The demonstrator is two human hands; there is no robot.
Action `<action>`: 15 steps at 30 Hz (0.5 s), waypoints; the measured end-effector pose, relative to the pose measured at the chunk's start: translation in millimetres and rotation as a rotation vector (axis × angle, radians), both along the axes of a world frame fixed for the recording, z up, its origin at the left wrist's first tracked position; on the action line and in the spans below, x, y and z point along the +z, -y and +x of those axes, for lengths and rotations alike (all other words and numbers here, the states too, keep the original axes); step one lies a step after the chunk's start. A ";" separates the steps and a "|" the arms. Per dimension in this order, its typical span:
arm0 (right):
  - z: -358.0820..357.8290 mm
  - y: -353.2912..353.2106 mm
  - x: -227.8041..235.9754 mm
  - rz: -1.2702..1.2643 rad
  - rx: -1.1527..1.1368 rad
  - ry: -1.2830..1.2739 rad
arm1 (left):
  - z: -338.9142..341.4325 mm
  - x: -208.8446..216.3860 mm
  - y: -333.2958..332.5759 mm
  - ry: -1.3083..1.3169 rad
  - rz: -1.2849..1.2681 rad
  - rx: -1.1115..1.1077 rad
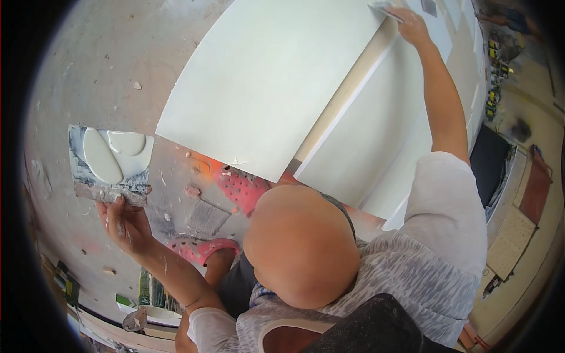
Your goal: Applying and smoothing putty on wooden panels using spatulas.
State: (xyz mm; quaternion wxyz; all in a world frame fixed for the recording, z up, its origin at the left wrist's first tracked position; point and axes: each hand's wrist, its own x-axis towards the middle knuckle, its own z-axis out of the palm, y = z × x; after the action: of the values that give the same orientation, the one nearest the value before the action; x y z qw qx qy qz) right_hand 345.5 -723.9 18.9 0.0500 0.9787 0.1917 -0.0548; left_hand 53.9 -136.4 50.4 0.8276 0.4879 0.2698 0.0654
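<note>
My left hand is closed on the lower edge of a flat, stained putty board, held out at the left above the floor. Two thick lobes of glossy white putty lie on its face. Far off at the top, with the arm stretched out, my right hand grips a putty knife. Its blade meets the surface of a large white panel with a curved outer edge, close to a beige strip. The blade's edge is hard to make out. Beyond the strip lies another white surface.
The grey floor carries crumbs and dried smears. Pink clogs are on my feet beside the panel's near corner. A small grey slab lies near them. Green-edged items sit at lower left; a dark sheet is at right.
</note>
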 end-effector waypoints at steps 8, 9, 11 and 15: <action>57.4 17.2 -12.4 -0.344 -0.078 0.021 | 5.7 0.7 2.9 0.017 -0.046 -0.031; 70.5 26.3 -24.7 -0.552 0.152 0.094 | 7.6 0.1 1.6 0.017 -0.047 -0.029; 88.1 57.7 -35.5 -0.502 0.288 0.148 | 12.6 -4.8 0.4 0.049 -0.032 -0.109; 77.4 45.2 -38.2 -0.480 0.396 0.189 | 11.2 -1.7 0.8 0.041 -0.055 -0.086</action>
State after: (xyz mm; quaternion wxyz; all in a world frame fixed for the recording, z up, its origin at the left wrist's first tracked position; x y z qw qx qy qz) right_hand 422.9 -769.0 -19.3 0.3068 0.8832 0.3546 0.0033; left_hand 65.1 -137.2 48.6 0.8480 0.4747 0.2334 0.0322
